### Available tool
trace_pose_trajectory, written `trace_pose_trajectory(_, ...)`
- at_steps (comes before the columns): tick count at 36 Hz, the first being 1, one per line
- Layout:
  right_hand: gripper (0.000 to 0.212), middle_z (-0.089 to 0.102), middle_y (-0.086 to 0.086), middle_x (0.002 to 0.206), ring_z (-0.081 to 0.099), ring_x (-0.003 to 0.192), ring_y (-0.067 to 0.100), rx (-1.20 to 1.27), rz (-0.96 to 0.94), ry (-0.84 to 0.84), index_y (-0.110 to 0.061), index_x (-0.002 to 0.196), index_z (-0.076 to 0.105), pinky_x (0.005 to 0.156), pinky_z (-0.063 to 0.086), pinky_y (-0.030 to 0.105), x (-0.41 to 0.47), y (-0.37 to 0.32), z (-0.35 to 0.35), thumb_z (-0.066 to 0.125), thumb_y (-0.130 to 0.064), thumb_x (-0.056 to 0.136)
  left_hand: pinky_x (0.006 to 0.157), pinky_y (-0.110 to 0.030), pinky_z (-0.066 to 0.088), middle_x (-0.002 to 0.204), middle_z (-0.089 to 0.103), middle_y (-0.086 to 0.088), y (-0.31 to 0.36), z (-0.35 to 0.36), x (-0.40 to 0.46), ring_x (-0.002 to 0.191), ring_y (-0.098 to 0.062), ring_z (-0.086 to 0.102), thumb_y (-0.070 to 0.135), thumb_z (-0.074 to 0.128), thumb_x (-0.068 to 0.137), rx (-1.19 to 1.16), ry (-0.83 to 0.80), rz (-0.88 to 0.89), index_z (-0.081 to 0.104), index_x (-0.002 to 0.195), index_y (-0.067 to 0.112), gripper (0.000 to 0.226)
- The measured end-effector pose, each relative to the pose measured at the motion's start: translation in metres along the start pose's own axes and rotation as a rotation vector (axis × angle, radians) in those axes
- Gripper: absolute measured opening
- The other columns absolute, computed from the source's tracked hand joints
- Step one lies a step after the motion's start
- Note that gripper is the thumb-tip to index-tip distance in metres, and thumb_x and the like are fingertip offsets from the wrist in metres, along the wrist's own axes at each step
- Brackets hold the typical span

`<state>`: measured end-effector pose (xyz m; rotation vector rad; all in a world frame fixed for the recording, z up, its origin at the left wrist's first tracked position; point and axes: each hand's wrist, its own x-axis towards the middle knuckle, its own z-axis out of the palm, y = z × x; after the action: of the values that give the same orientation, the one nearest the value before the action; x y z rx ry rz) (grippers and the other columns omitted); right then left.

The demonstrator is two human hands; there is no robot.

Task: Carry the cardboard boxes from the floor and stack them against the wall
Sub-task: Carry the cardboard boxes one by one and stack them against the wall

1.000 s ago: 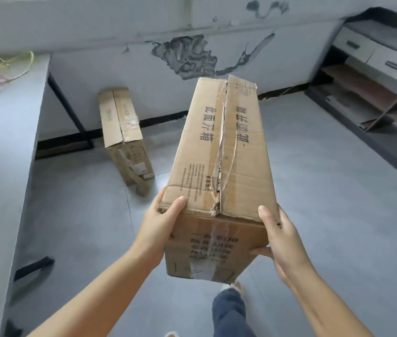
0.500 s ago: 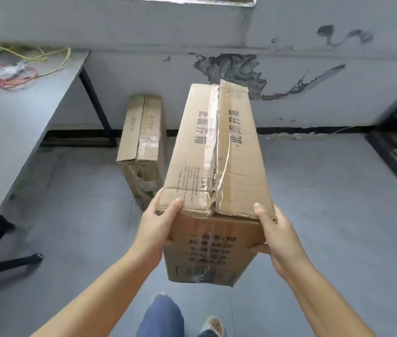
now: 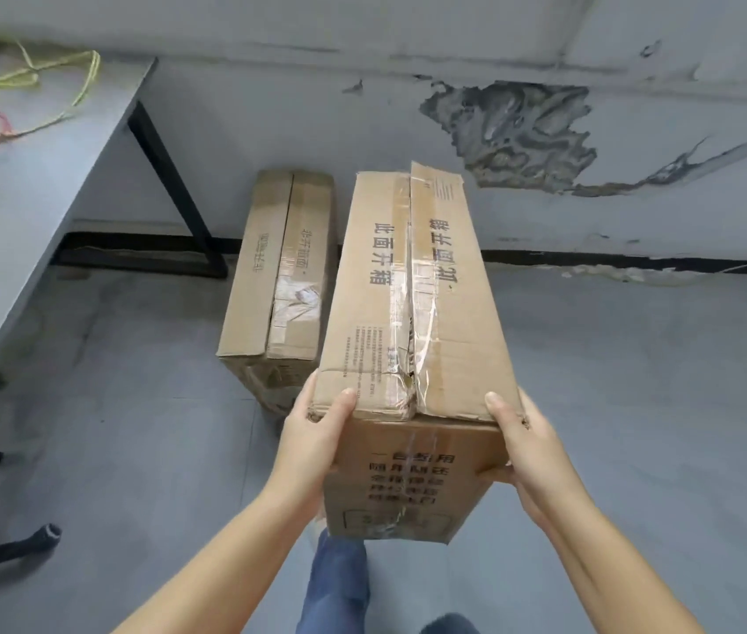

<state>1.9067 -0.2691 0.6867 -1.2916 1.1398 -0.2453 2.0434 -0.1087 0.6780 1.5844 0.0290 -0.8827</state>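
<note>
The carried box [image 3: 412,313] is long and narrow, its length pointing away from the person toward the wall [image 3: 362,121]. It is worn brown cardboard with torn tape and black print. The left hand [image 3: 312,446] and right hand [image 3: 529,446] clamp its near corners, thumbs on top, above the floor [image 3: 133,427]. A second box [image 3: 277,267] stands on the floor against the wall, just left.

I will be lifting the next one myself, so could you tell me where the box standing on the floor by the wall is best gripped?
Probably the two long side faces of the floor box, one hand from each side, low down. It is long and narrow, and its taped top seam looks weak, so avoid the flaps.
</note>
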Motion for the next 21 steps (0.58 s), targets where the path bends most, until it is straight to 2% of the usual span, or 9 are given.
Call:
trace_pose_trajectory(4,0.023,0.070,-0.008,0.103,0.066,0.089,0.012,-0.032,0.033,-0.009,-0.033,0.119,0.057,0.070,0.054,0.041,0.076,0.005,0.019,0.049,-0.031,0.098,0.052,-0.019,0.048,0.099,0.071,0.020,-0.007,0.007,0.076,0.077,0.005,0.067,0.029,0.056,0.094,0.006,0.030,-0.037,0.058,0.112,0.044,0.023)
trace_pose_trajectory(7,0.022,0.069,-0.007,0.105,0.065,0.089,0.012,-0.053,0.038,-0.039,-0.032,0.119,0.056,0.070,0.054,0.042,0.130,0.016,0.033,0.048,-0.031,0.098,0.060,-0.028,0.049,0.105,0.070,0.019,-0.019,0.008,0.130,0.089,-0.002,0.067,0.034,0.057,0.093,0.012,0.058,-0.065,0.056,0.120,0.044,0.029)
trace_pose_trajectory(10,0.027,0.068,-0.009,0.106,0.065,0.090,0.010,-0.056,0.042,-0.049,-0.029,0.124,0.055,0.074,0.052,0.038,0.178,0.035,0.045,0.048,-0.029,0.098,0.061,-0.030,0.048,0.107,0.070,0.015,-0.041,0.010,0.175,0.096,-0.010,0.066,0.032,0.056,0.094,0.010,0.082,-0.078,0.057,0.122,0.040,0.029)
trace_pose_trajectory(14,0.032,0.069,-0.009,0.110,0.065,0.100,0.014,-0.067,0.062,-0.075,-0.028,0.129,0.053,0.084,0.053,0.043,0.224,0.069,0.056,0.050,-0.029,0.097,0.068,-0.035,0.051,0.107,0.071,0.016,-0.075,0.014,0.214,0.093,-0.005,0.067,0.029,0.056,0.094,0.008,0.108,-0.078,0.057,0.123,0.040,0.031)
trace_pose_trajectory(17,0.042,0.067,-0.010,0.116,0.064,0.105,0.013,-0.078,0.082,-0.085,-0.030,0.137,0.047,0.094,0.051,0.047,0.242,0.098,0.059,0.054,-0.030,0.096,0.086,-0.040,0.051,0.118,0.068,0.011,-0.106,0.012,0.227,0.106,-0.007,0.064,0.030,0.061,0.091,-0.008,0.124,-0.087,0.052,0.130,0.039,0.041)
trace_pose_trajectory(19,0.046,0.066,-0.008,0.120,0.063,0.109,0.014,-0.075,0.102,-0.096,-0.032,0.141,0.043,0.097,0.050,0.045,0.249,0.115,0.057,0.054,-0.027,0.096,0.100,-0.046,0.046,0.123,0.065,0.012,-0.127,0.011,0.231,0.115,-0.011,0.060,0.041,0.064,0.081,-0.009,0.145,-0.116,0.047,0.135,0.041,0.057)
trace_pose_trajectory(21,0.048,0.065,-0.006,0.123,0.063,0.109,0.014,-0.086,0.144,-0.125,-0.032,0.141,0.041,0.096,0.051,0.041,0.253,0.129,0.054,0.054,-0.023,0.097,0.105,-0.048,0.043,0.125,0.063,0.011,-0.145,0.012,0.233,0.118,-0.014,0.058,0.048,0.063,0.076,0.010,0.168,-0.162,0.043,0.137,0.042,0.065)
